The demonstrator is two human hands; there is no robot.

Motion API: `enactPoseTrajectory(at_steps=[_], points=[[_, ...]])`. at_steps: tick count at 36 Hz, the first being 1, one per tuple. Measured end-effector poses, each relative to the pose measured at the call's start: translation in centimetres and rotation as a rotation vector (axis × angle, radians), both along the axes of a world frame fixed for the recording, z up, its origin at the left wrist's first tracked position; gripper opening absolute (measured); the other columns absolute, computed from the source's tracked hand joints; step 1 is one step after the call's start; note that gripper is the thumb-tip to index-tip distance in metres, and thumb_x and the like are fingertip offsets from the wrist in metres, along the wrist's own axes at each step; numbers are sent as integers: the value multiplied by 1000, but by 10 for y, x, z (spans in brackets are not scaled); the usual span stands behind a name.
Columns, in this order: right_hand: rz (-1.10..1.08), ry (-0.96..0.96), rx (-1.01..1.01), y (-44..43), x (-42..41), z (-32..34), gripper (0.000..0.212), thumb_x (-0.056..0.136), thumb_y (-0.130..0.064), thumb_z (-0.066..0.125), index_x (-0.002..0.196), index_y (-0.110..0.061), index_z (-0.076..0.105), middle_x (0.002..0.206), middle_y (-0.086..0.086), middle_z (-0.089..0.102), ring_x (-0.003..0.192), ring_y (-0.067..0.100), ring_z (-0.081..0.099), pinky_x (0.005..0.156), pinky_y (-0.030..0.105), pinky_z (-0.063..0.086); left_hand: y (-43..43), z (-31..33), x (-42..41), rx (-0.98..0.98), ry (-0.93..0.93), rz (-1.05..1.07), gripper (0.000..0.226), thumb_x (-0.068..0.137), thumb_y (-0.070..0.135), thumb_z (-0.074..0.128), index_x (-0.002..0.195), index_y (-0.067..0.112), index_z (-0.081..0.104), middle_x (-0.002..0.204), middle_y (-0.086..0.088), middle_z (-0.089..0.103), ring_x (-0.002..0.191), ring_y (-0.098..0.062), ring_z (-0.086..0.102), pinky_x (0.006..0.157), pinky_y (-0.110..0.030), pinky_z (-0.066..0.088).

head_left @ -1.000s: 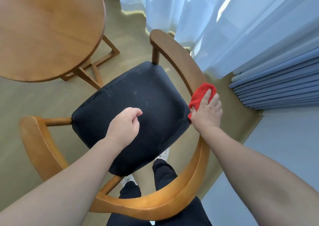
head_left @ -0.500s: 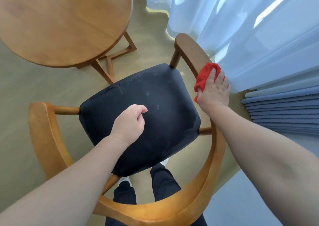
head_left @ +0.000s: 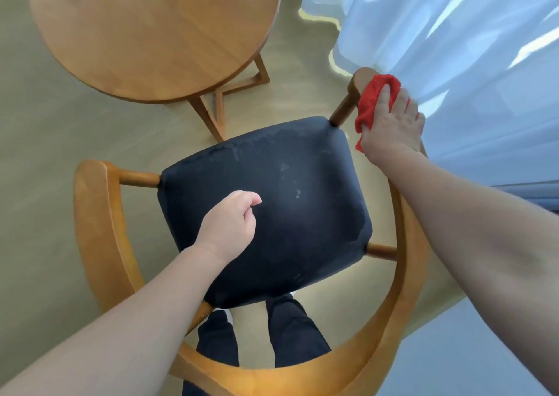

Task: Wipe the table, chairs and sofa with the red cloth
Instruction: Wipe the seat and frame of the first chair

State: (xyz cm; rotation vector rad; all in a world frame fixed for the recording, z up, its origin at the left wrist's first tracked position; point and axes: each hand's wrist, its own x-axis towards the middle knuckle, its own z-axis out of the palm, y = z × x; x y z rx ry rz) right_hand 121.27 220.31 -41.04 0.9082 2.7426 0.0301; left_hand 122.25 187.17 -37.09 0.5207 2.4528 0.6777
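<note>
Pressing red cloth [head_left: 373,99] onto the far end of the chair [head_left: 96,214] armrest, my right hand [head_left: 390,129] flat on top, fingers straight. My left hand [head_left: 227,223] is loosely curled, holding nothing, above the dark seat [head_left: 287,214]. Round table [head_left: 151,32] just beyond.

Table [head_left: 151,32], upper left: warm wood, smooth, satin sheen, grain visible. Chair frame [head_left: 96,214]: same honey-coloured wood, smooth, slight gloss on the curved rail at the bottom. Seat [head_left: 287,214], centre: dark matt upholstery, pale scuffed patches near its upper edge. Cloth [head_left: 372,99], upper right of centre: red, fluffy pile. Curtain [head_left: 453,32], upper right: thin white sheer fabric, light showing through. Floor [head_left: 45,153], left: beige, smooth, faint sheen.
</note>
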Motion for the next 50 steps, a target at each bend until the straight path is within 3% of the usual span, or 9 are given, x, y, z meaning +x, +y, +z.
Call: enactPoseTrajectory(at_steps=[8, 15, 23, 26, 33, 37, 42, 47, 50], points=[[110, 28, 4, 3, -49, 4, 71, 94, -43, 44, 151, -21, 8, 152, 18, 17, 134, 40, 23, 108, 50, 24, -27, -1, -1, -34, 7, 32, 26, 93, 8, 47, 112, 18, 62, 111, 8, 61, 101, -11, 57, 86, -24, 45], [330, 25, 38, -6, -74, 14, 40, 83, -23, 64, 120, -20, 50, 139, 16, 35, 126, 41, 31, 104, 54, 27, -61, 7, -12, -50, 62, 13, 25, 93, 8, 47, 111, 18, 62, 112, 7, 62, 103, -12, 57, 85, -24, 46], [585, 45, -216, -44, -11, 35, 41, 82, -14, 64, 122, -22, 58, 135, 9, 49, 117, 35, 48, 89, 43, 41, -103, 3, -30, -46, 105, -138, 24, 92, 7, 49, 109, 17, 63, 110, 4, 64, 101, -17, 59, 80, -23, 44], [514, -43, -288, -67, 36, 43, 38, 84, -15, 61, 119, -28, 58, 137, -1, 48, 113, 29, 51, 79, 34, 45, -103, -3, -32, 11, 91, -219, 25, 91, 6, 49, 109, 17, 63, 110, 4, 64, 103, -18, 60, 81, -29, 48], [116, -214, -390, -158, 146, 73, 32, 94, -30, 48, 123, -40, 54, 140, -6, 35, 103, 29, 54, 84, 34, 47, -104, 5, -35, 168, 76, -578, 28, 90, 5, 50, 113, 13, 64, 111, 1, 65, 103, -22, 60, 86, -38, 50], [-80, -229, -494, -245, 187, 92, 38, 92, -25, 49, 128, -40, 50, 130, -8, 46, 104, 25, 55, 87, 35, 47, -139, 18, -37, 204, 126, -881, 26, 89, 6, 54, 112, 12, 65, 110, -1, 67, 97, -22, 62, 82, -34, 53], [-185, -208, -580, -341, 198, 95, 27, 90, -20, 52, 109, -38, 58, 120, -14, 53, 81, 9, 54, 65, 14, 41, -180, 24, -53, 171, 190, -1050, 20, 86, 8, 57, 102, 10, 68, 98, -4, 69, 85, -26, 64, 74, -36, 53], [-133, -243, -580, -400, 192, 84, 14, 90, -25, 51, 89, -38, 58, 106, -5, 42, 83, 22, 57, 72, 33, 50, -202, 15, -65, 110, 276, -1044, 25, 87, 24, 46, 85, 11, 68, 80, -1, 66, 72, -24, 60, 65, -37, 49], [-108, -341, -600, -417, 190, 71, 20, 90, -25, 47, 104, -33, 60, 106, -2, 50, 92, 23, 58, 76, 38, 50, -211, -2, -72, 56, 348, -1056, 32, 88, 33, 41, 77, 15, 64, 73, 2, 62, 67, -21, 57, 61, -33, 44]])
